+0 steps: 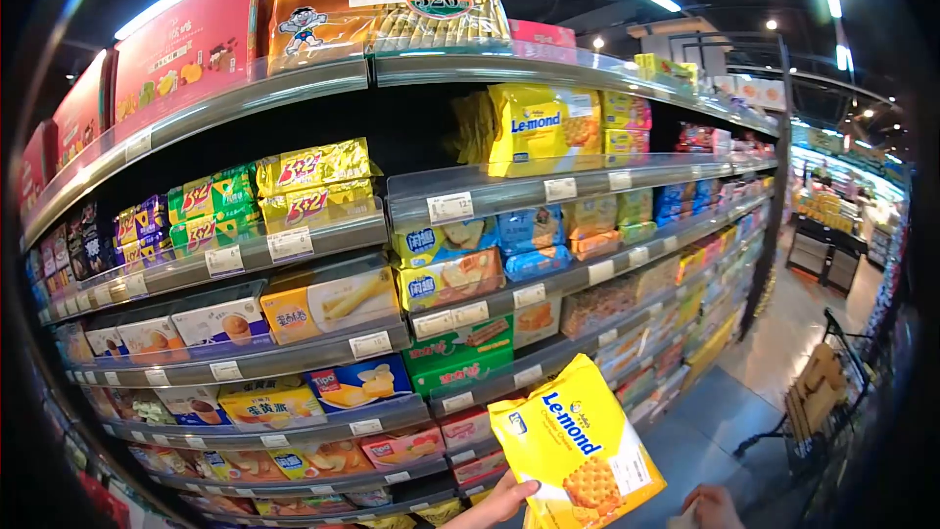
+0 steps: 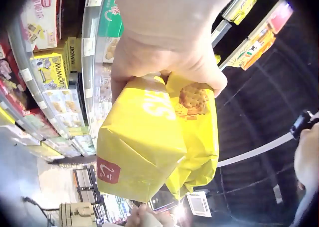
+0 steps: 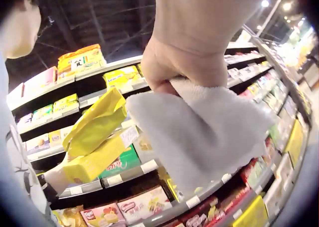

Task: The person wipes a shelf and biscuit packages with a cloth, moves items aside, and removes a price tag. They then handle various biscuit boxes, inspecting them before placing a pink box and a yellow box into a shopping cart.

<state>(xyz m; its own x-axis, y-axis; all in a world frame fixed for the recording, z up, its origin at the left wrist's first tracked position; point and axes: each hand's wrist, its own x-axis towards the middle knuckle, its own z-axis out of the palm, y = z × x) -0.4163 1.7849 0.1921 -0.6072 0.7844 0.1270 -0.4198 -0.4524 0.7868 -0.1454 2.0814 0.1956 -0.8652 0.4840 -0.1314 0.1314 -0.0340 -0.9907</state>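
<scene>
My left hand [image 1: 504,503] grips a yellow Le-mond cracker bag [image 1: 583,446] by its lower left edge, in front of the shelves. From the left wrist view, the left hand [image 2: 167,57] holds two yellow packs side by side: one pack [image 2: 137,137] with its end showing, the other pack [image 2: 197,142] with a cracker picture. My right hand [image 1: 710,507] is low at the bottom edge of the head view, to the right of the bag. In the right wrist view the right hand [image 3: 187,62] pinches a white cloth [image 3: 199,137], which hangs spread below the fingers.
More Le-mond bags [image 1: 543,127] stand on an upper shelf. Biscuit boxes and packs fill the rows, with price tags [image 1: 450,206] along the shelf edges. A large rice-cracker bag [image 1: 392,0] sits on top. A cart [image 1: 818,387] stands in the aisle [image 1: 705,402] at right.
</scene>
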